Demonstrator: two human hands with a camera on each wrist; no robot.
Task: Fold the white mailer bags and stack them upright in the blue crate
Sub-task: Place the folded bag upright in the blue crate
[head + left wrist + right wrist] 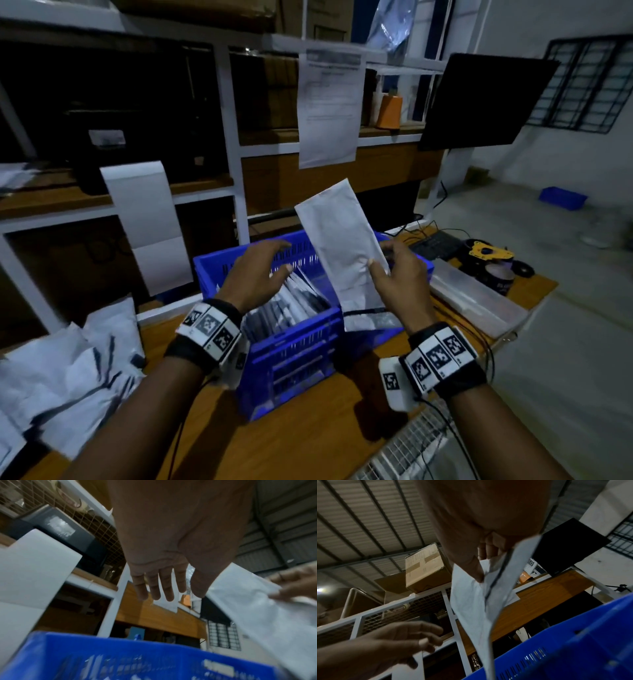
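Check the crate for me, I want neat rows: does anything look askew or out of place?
The folded bags in the blue crate lean sideways rather than standing upright. The right hand holds another bag above the crate.

posted paper (329, 106) print blurred, left hand (257, 274) motion-smeared

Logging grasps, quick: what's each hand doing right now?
Left hand: open, fingers spread above the blue crate, holding nothing.
Right hand: pinching the folded white mailer bag.

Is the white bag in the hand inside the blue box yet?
Not yet. The right hand holds the folded bag up above the crate.
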